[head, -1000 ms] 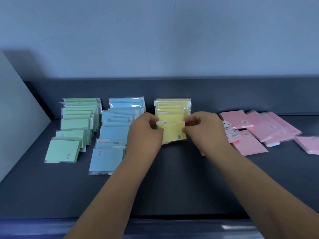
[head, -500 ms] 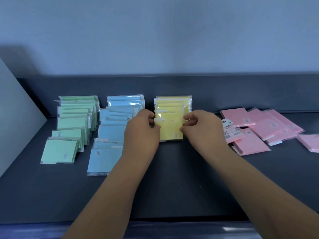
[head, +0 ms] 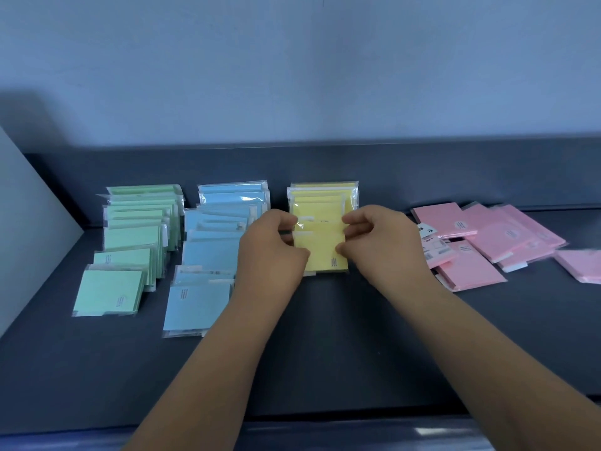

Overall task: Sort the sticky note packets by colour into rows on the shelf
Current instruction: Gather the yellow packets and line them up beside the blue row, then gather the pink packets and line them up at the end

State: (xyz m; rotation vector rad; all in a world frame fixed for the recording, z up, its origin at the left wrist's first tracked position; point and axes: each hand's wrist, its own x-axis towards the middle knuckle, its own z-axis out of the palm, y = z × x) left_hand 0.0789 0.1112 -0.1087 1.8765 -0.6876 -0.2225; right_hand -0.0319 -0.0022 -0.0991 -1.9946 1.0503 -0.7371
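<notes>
Three rows of packets run front to back on the dark shelf [head: 325, 353]: green packets [head: 136, 229] at the left, blue packets [head: 208, 255] beside them, yellow packets [head: 322, 203] in the middle. My left hand [head: 273, 252] pinches the left edge of the front yellow packet [head: 323, 255], and my right hand [head: 380, 242] pinches its right edge. The packet lies flat at the front of the yellow row. Loose pink packets [head: 487, 239] lie in a heap at the right.
A pale side panel [head: 29, 222] closes the shelf at the left. The back wall [head: 292, 76] rises behind a low dark lip. One pink packet [head: 582, 268] lies apart at the far right edge. The shelf's front edge [head: 325, 431] runs below my forearms.
Both hands have pushed the front yellow packet a little farther back against the yellow row and flattened it. The other rows and the pink heap have not moved.
</notes>
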